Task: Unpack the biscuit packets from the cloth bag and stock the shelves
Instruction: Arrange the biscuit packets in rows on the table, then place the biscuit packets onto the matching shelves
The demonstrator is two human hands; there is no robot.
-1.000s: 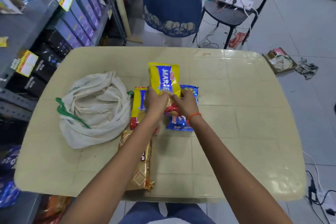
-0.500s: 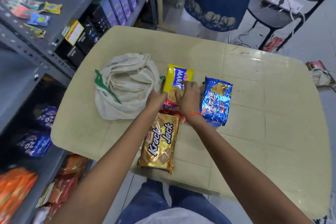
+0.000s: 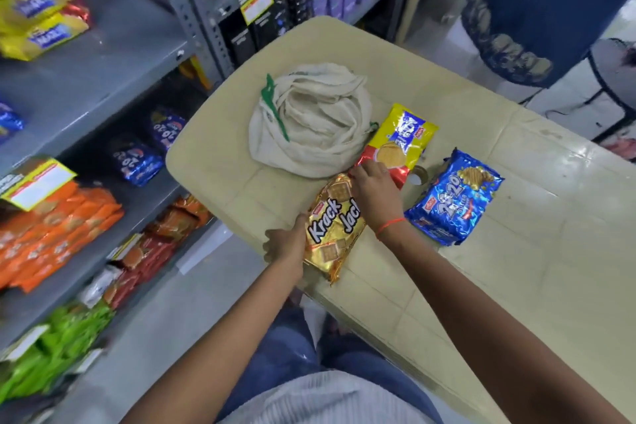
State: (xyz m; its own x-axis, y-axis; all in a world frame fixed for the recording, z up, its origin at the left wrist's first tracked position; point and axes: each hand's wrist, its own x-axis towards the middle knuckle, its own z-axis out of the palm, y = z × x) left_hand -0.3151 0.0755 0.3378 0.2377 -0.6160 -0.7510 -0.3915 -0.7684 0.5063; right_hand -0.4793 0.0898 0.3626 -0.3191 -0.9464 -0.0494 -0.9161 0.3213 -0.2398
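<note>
Having been on the yellow Marie packet (image 3: 401, 141) half a second ago, both hands are now found at the gold Krack Jack packet (image 3: 332, 227), and far more of the shelves (image 3: 103, 55) at the left is taken in by the view. The left hand (image 3: 285, 246) is curled around the packet's near-left edge, its fingers tucked out of sight beneath it. The right hand (image 3: 375, 191) is laid over the packet's far end with fingers lightly bent, their tips at the red end of the yellow packet; whether anything is pinched there cannot be told. The gold packet is seen lying flat at the near-left edge of the table (image 3: 516, 268), shiny and crinkled, its name printed in large white letters among square crackers. The cloth bag (image 3: 309, 120) is slumped just beyond it, and a blue 20-20 packet (image 3: 454, 200) is set to the right, apart from the hands.
</note>
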